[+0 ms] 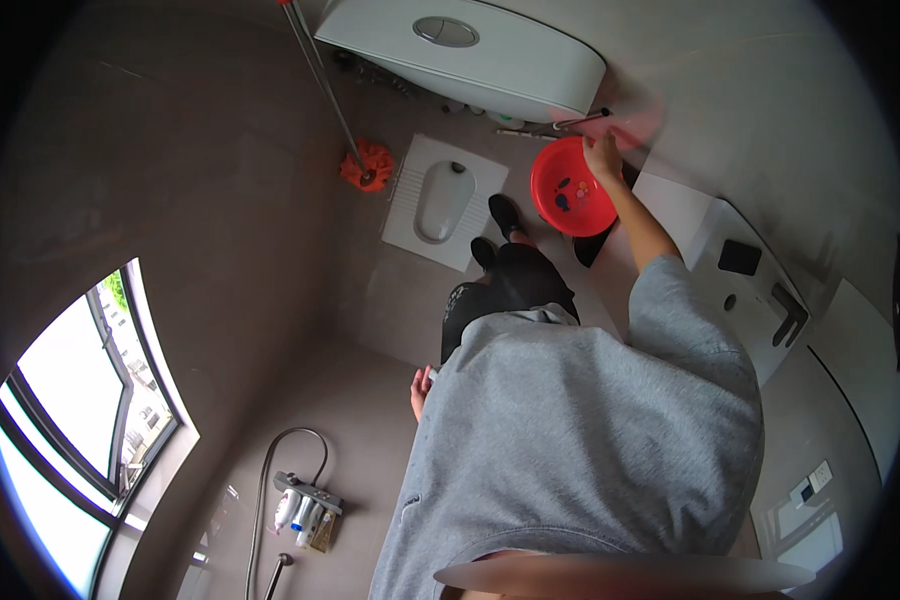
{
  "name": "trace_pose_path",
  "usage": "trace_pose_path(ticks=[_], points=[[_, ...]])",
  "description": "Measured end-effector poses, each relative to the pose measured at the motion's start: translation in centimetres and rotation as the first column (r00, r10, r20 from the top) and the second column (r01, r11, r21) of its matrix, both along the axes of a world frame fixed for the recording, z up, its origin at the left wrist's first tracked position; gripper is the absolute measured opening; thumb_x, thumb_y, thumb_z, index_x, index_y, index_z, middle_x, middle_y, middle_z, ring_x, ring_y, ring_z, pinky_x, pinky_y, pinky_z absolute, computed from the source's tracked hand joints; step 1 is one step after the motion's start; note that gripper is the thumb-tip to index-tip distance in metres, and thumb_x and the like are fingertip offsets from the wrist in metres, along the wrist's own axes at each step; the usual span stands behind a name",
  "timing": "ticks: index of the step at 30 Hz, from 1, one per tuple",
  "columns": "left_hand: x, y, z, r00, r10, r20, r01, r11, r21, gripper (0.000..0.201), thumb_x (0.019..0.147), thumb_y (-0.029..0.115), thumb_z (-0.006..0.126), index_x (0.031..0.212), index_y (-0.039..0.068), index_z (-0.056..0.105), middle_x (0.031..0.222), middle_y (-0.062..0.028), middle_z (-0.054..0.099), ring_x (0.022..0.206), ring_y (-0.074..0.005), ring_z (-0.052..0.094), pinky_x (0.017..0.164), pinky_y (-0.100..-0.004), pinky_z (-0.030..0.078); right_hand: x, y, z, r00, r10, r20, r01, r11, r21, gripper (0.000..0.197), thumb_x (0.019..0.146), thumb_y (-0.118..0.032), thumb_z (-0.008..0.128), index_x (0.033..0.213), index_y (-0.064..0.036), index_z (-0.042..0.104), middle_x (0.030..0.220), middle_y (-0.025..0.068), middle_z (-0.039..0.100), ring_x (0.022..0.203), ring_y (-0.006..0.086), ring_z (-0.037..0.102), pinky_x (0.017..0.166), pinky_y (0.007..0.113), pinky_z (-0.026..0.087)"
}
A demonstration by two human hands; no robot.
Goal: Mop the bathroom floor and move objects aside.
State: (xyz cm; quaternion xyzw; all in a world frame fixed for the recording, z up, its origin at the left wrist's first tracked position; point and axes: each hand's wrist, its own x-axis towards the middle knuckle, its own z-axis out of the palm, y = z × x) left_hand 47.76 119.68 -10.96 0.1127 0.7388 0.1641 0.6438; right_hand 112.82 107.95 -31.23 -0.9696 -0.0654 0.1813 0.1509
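Observation:
My right hand (602, 160) is at the upper right rim of a red plastic basin (545, 205), its fingers closed on the edge. Dark and light printed shapes show on the basin's bottom. A thin metal rod with a black tip (595, 115) lies just beyond that hand, close to the wall. Down by my left hip is my left hand (420, 392), its fingers loosely bent and apart, partly hidden by my grey shirt. A small pale bit shows beside its fingertips; I cannot make out what it is.
A white squat toilet (445, 200) is set in the floor by my feet, below a white cistern (510, 55). An orange-headed mop (367, 165) leans left of it. At right stands a white washbasin counter (705, 240) with a black tap (790, 315). A shower shelf (310, 490) holds bottles.

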Motion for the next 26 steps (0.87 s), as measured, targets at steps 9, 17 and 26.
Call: trace_pose_path(ticks=[9, 17, 26], points=[[-2.3, -2.2, 1.0, 0.961, -0.144, -0.237, 0.144, 0.989, -0.019, 0.056, 0.097, 0.035, 0.046, 0.141, 0.003, 0.035, 0.134, -0.016, 0.052, 0.121, -0.0278, 0.052, 0.103, -0.0387, 0.041, 1.8, 3.3, 7.1, 0.923, -0.322, -0.213, 0.38, 0.85, 0.365, 0.037, 0.085, -0.039, 0.066, 0.085, -0.0021, 0.063, 0.068, 0.0093, 0.068, 0.056, 0.0163, 0.067, 0.055, 0.031, 0.052], [-2.6, -4.7, 0.2, 0.997, 0.075, -0.002, -0.075, 0.996, 0.039, 0.052, 0.098, 0.033, 0.044, 0.14, 0.003, 0.037, 0.138, -0.0164, 0.049, 0.125, -0.0276, 0.049, 0.107, -0.0362, 0.036, -2.2, 3.0, 6.4, 0.994, 0.089, -0.07, -0.066, 0.959, 0.276, 0.035, 0.086, -0.035, 0.059, 0.08, -0.002, 0.067, 0.07, 0.0094, 0.07, 0.064, 0.0233, 0.069, 0.065, 0.036, 0.053], [-2.7, -9.7, -2.0, 0.953, 0.21, 0.218, -0.238, 0.965, 0.108, 0.051, 0.098, 0.037, 0.045, 0.14, 0.01, 0.039, 0.141, -0.0135, 0.046, 0.129, -0.0308, 0.046, 0.109, -0.0431, 0.033, -12.6, 3.7, 10.3, 0.935, 0.297, -0.194, -0.192, 0.883, 0.429, 0.033, 0.087, -0.035, 0.058, 0.089, -0.0057, 0.073, 0.071, 0.0063, 0.072, 0.067, 0.0201, 0.07, 0.07, 0.035, 0.053]])
